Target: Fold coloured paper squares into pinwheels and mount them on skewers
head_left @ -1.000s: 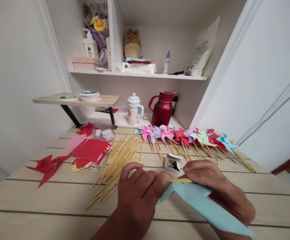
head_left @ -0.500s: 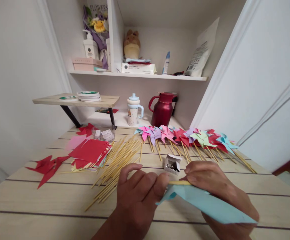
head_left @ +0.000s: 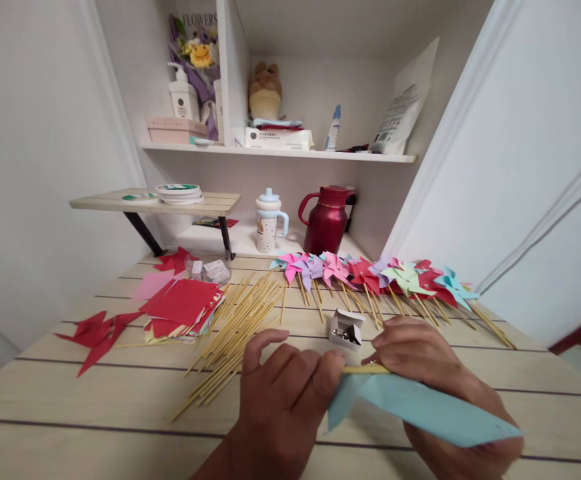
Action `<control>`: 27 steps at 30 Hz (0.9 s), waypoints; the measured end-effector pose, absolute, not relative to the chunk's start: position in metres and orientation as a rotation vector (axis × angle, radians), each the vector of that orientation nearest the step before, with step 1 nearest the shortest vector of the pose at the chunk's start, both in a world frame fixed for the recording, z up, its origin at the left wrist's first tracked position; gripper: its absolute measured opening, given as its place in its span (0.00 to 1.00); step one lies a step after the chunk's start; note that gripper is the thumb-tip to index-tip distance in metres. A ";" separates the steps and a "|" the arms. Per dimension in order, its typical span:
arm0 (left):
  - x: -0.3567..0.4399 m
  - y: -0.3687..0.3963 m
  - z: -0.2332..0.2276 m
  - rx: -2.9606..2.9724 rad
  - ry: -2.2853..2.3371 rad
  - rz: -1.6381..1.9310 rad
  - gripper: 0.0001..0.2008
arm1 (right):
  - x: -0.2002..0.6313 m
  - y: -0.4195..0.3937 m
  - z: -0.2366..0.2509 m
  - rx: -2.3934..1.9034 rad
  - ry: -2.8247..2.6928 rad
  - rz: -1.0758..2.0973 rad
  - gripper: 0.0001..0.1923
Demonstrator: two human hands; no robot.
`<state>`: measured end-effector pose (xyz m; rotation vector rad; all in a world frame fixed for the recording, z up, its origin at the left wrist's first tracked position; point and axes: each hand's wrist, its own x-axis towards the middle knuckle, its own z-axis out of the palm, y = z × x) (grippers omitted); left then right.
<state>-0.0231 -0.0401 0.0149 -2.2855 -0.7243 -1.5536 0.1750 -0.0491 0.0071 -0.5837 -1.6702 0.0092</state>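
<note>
Between my hands is a light blue paper pinwheel (head_left: 420,403), its blades folded, with a thin wooden stick (head_left: 365,369) running along its upper edge. My left hand (head_left: 290,393) is closed, thumb and forefinger pinching the stick's left end beside the paper. My right hand (head_left: 435,373) wraps the pinwheel from the right, fingertips at the stick; a small shiny bit of metal shows by them. Just beyond my hands stands an open white box (head_left: 346,329) of small metal pins. Loose wooden sticks (head_left: 235,327) lie in a pile left of it.
Finished pinwheels (head_left: 365,273) in several colours line the table's back right. At left are a stack of coloured paper squares (head_left: 183,300) and a red cut paper (head_left: 97,337). Behind stand a tumbler (head_left: 269,223), a red jug (head_left: 326,220) and a small raised shelf (head_left: 135,200).
The blue pinwheel has turned slightly, and its left blade now hangs lower. Both hands have shifted a little to the right, keeping their hold.
</note>
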 end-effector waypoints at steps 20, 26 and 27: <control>-0.017 -0.028 0.003 -2.383 -1.373 -1.859 0.12 | 0.167 -0.037 0.007 -0.700 -1.403 0.159 0.30; -0.013 -0.021 0.005 -2.560 -2.248 -2.599 0.12 | 0.171 -0.031 0.001 -0.948 -1.099 0.368 0.25; -0.012 -0.020 0.005 -2.518 -2.223 -2.732 0.11 | 0.173 -0.029 0.000 -0.975 -1.072 0.405 0.24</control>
